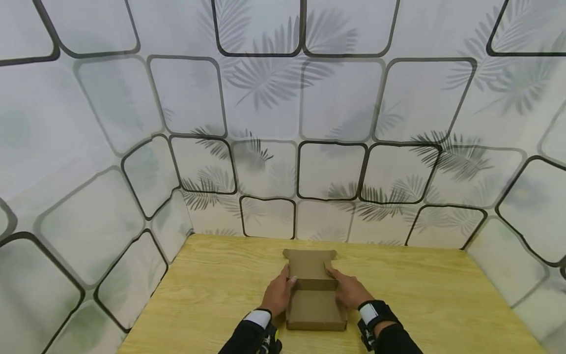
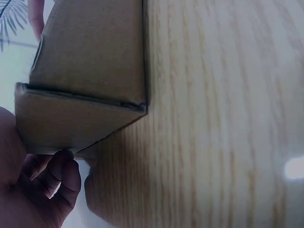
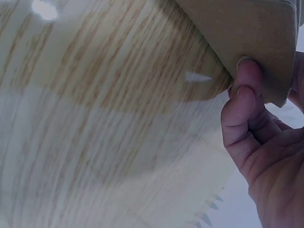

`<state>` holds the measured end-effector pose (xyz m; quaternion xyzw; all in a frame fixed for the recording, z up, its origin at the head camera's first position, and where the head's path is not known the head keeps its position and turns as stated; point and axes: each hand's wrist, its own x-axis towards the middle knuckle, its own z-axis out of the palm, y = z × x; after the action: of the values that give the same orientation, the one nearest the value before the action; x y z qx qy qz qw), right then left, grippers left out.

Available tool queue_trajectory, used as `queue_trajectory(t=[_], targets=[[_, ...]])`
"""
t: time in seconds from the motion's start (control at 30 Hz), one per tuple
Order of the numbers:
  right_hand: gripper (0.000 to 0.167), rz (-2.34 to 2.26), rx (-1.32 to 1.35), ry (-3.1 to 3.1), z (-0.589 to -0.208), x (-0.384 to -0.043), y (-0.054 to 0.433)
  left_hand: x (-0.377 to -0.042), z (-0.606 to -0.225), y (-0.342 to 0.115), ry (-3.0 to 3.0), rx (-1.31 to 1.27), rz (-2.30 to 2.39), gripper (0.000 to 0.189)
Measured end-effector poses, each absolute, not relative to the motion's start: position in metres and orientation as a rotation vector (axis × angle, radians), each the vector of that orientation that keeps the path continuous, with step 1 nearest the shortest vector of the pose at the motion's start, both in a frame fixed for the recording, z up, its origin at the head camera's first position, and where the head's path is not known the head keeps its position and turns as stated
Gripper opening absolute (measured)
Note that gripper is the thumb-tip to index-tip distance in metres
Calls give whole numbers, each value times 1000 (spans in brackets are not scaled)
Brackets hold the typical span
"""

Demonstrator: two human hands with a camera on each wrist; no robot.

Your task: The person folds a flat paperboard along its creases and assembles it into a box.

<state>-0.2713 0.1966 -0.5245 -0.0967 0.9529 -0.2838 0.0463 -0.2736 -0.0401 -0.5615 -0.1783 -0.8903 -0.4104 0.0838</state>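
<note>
A small brown cardboard box [image 1: 316, 307] lies on the table with its lid [image 1: 311, 264] raised at the far side. The inside that shows is bare cardboard. My left hand [image 1: 278, 293] grips the box's left side near the lid fold; in the left wrist view its curled fingers [image 2: 66, 173] lie against the side wall. On the opposite side, my right hand [image 1: 351, 290] holds the right wall near the same fold. The right wrist view shows bent fingertips [image 3: 249, 76] on the outer face of that wall, with the thumb mostly hidden behind the cardboard.
The wood-grain table [image 1: 212, 275] extends to both sides of the box. Behind it stands a pale wall covering [image 1: 265, 167] with dark rounded squares and leaf prints. Dark straps [image 1: 376, 312] with white patches circle both wrists.
</note>
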Motion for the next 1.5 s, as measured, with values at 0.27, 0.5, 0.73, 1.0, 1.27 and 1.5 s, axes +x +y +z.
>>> queue_trajectory(t=[0.27, 0.5, 0.73, 1.0, 1.27, 1.5], targets=[[72, -923, -295, 2906, -523, -272, 194, -273, -554, -46, -2688, -505, -1371, 64], [73, -1121, -167, 2844, -517, -274, 196, -280, -556, -47, -2748, -422, -1622, 90], [88, -1147, -90, 2886, -516, -280, 193, -281, -555, -54, -2796, -493, -1727, 112], [92, -1266, -128, 2790, -521, -280, 190, -281, -548, -52, -2739, -341, -1765, 107], [104, -1360, -191, 2663, -516, -277, 189, -285, -553, -45, -2553, -279, -1844, 103], [118, -1343, -156, 2736, -515, -275, 187, -287, -552, -40, -2513, -230, -1848, 103]])
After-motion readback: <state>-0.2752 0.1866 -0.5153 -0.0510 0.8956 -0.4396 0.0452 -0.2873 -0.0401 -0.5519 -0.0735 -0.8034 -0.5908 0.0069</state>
